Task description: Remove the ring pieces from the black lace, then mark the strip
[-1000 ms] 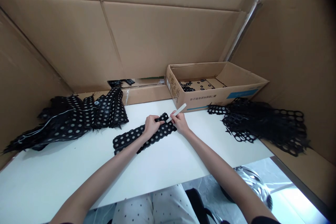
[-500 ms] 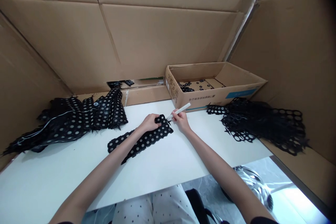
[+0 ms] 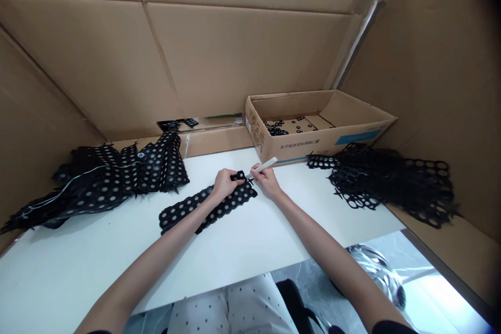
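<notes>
A black sheet with rows of round pale dots [image 3: 183, 212] lies slantwise on the white table. My left hand [image 3: 224, 186] grips its upper part near the right end, thumb on top. Between the fingers of my right hand [image 3: 269, 181] is a slim white pen-shaped tool [image 3: 270, 163], its lower tip at the sheet's right end. The tip itself is too small to make out. My left forearm covers part of the sheet.
Behind my right hand stands an open cardboard box [image 3: 317, 143] holding small black rings [image 3: 276, 129]. A heap of dotted black sheets [image 3: 117, 180] with a white cord lies left. Black sheets with large open holes [image 3: 385, 180] are piled right. Cardboard walls [image 3: 250, 52] enclose the table [image 3: 235, 253].
My left hand has shifted slightly along the sheet toward its right end. The white tool has moved a little left and down with my right hand.
</notes>
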Demonstrator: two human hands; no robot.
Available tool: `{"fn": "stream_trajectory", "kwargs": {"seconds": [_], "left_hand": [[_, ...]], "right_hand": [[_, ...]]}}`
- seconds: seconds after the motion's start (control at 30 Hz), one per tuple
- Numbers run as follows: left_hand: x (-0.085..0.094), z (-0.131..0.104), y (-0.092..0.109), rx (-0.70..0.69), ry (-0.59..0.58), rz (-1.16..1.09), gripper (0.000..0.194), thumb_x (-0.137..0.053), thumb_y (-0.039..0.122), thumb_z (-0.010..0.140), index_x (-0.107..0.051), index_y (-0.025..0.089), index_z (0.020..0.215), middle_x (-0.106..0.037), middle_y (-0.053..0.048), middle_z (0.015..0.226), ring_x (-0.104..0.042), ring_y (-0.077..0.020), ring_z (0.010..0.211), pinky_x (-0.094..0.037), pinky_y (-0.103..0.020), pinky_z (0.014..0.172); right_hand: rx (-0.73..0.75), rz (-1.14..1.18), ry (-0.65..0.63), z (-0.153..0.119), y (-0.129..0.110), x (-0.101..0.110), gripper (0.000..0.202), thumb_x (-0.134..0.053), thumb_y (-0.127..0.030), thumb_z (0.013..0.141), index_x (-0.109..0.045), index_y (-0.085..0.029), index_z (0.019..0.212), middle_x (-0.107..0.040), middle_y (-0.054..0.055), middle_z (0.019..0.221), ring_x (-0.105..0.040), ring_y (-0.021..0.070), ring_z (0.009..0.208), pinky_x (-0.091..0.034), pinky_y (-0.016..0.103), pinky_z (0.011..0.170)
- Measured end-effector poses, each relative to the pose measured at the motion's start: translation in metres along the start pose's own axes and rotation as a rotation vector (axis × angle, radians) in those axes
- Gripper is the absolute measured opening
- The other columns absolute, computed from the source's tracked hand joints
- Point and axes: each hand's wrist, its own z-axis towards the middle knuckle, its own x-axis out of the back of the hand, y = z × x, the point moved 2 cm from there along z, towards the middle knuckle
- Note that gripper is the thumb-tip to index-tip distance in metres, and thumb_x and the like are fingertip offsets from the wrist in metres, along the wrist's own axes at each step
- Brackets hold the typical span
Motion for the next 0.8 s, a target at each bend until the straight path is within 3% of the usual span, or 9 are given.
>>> {"fn": "stream_trajectory", "kwargs": {"seconds": [0.23,0.53,0.67,0.8], "left_hand": [[-0.001,-0.006,0.006,-0.052,0.079,0.015,0.022,-0.066,0.033,0.068,-0.064,0.014,0.058,-0.057,0.0,0.053,-0.047,-0.0134,0.055,-0.031,-0.025,0.057],[-0.004,-0.008,0.006,0.083,0.122,-0.13,0.026,-0.068,0.034,0.063,-0.059,0.014,0.051,-0.051,0.004,0.048,-0.043,-0.0117,0.052,-0.029,-0.024,0.053],[-0.003,-0.006,0.004,0.055,0.063,-0.12,0.026,-0.067,0.038,0.065,-0.063,0.014,0.057,-0.055,0.003,0.051,-0.047,-0.0131,0.054,-0.032,-0.024,0.055],[0.0,-0.004,0.007,-0.069,-0.016,-0.117,0.027,-0.062,0.041,0.072,-0.068,0.015,0.074,-0.066,-0.002,0.069,-0.057,-0.0179,0.069,-0.042,-0.028,0.069]], "right_hand": [[-0.03,-0.017,-0.029,0.002,-0.005,-0.004,0.026,-0.05,-0.038,0.083,-0.048,-0.019,0.066,-0.042,-0.004,0.053,-0.04,0.0113,0.051,-0.032,0.024,0.052],[-0.059,-0.038,0.05,0.002,-0.003,-0.003,0.028,-0.046,-0.03,0.082,-0.042,-0.019,0.057,-0.044,-0.004,0.05,-0.044,0.0114,0.049,-0.036,0.024,0.051],[0.004,-0.204,0.066,-0.002,-0.009,-0.003,0.028,-0.041,-0.031,0.086,-0.045,-0.018,0.061,-0.048,-0.003,0.054,-0.048,0.0122,0.054,-0.037,0.024,0.056],[0.112,-0.583,0.007,-0.004,-0.022,-0.002,0.03,-0.033,-0.03,0.091,-0.053,-0.017,0.072,-0.057,0.002,0.066,-0.054,0.0144,0.062,-0.038,0.025,0.062]]}}
